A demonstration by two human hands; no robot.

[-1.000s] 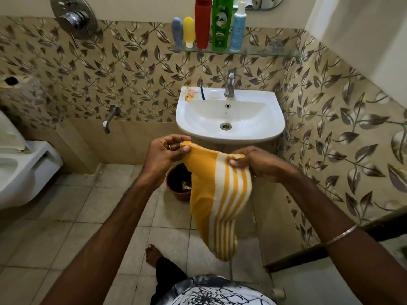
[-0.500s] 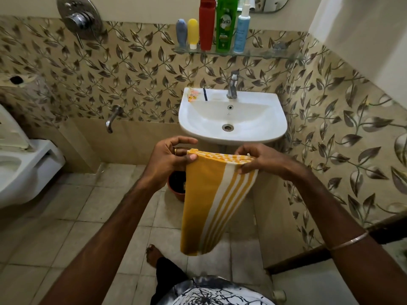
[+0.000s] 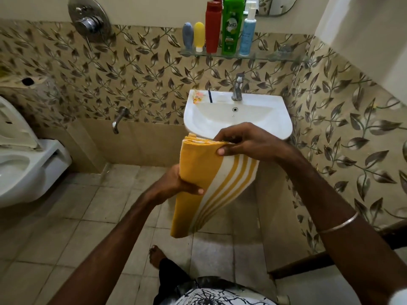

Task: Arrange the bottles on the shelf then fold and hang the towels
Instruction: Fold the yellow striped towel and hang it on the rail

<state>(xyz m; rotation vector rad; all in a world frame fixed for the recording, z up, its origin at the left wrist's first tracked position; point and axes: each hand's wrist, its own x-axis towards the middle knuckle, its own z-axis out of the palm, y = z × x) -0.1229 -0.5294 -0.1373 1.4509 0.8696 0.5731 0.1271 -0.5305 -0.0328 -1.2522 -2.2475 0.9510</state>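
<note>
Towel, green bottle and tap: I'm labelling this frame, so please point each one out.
towel (image 3: 198, 166), head view, on its plain yellow part
green bottle (image 3: 230, 27), head view, on its label
tap (image 3: 237, 89), head view, on its upright body

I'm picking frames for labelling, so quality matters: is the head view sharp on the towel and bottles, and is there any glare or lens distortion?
Head view: the towel and both hands are sharp, no motion blur; the bottles are readable, slightly softer; wide-angle bending curves the glass shelf and walls toward the edges; soft even light with mild sheen on the sink rim, no harsh glare.

bare arms, bangle (right wrist), patterned shirt
</note>
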